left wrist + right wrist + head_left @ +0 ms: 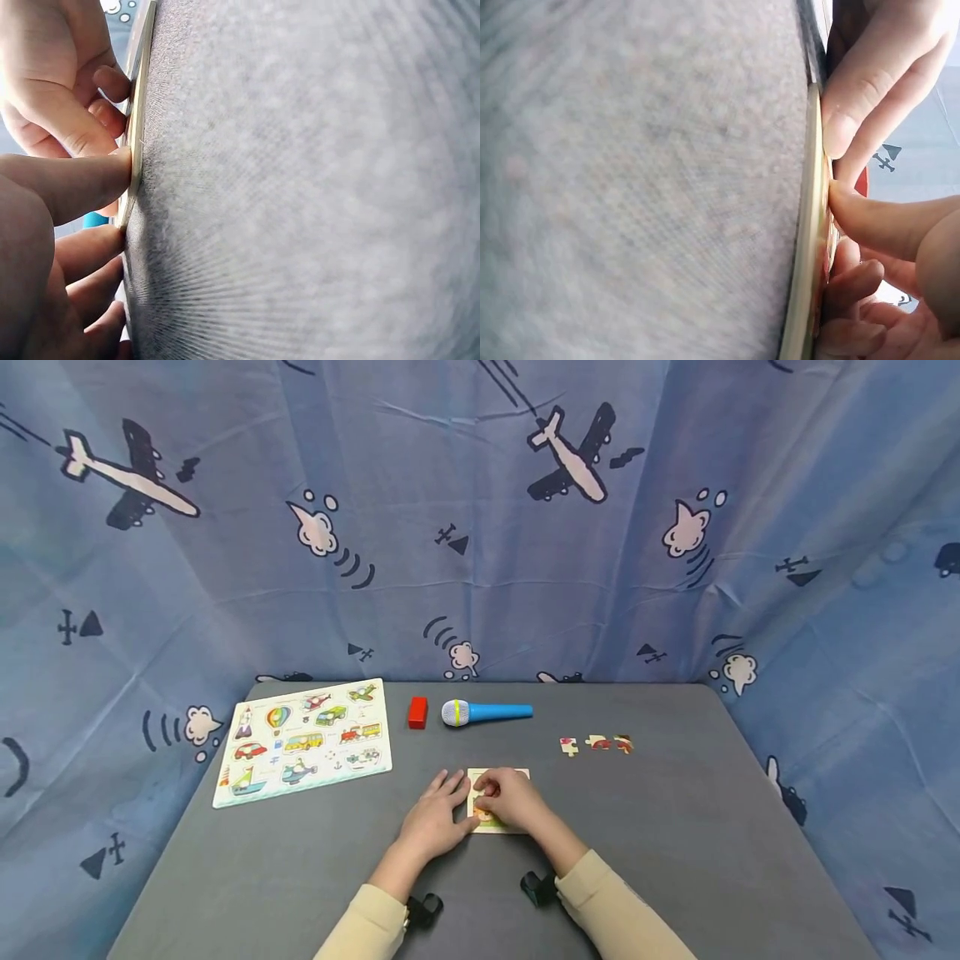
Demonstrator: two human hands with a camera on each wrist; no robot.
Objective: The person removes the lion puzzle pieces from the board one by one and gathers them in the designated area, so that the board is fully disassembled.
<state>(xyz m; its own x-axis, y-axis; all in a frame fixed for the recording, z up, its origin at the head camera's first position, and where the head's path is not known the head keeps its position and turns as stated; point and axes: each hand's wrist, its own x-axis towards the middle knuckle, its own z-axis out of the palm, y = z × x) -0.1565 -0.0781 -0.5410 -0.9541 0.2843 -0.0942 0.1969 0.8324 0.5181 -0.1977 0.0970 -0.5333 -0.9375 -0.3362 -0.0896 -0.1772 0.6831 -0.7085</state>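
A small square jigsaw puzzle board (pixel 498 828) with a pale wooden border lies flat in front of the person, part of its colourful picture showing. Spread out at its left side, the left hand (pixel 433 825) touches the border with thumb and forefinger tips, steadying nothing else. Curled over the board's middle, the right hand (pixel 513 797) pinches a puzzle piece low against the surface, mostly hidden by the fingers. From the right wrist view, the right thumb (pixel 885 221) meets the board's top face, the pale board edge (pixel 808 225) standing side-on. Both hands nearly meet there.
Several transport shapes fill a large white puzzle board (pixel 303 743) at the back left. A red block (pixel 417 712) and a blue toy microphone (pixel 498 712) lie at the back. Three loose puzzle pieces (pixel 597 742) are to the right, before a blue curtain (pixel 480 527).
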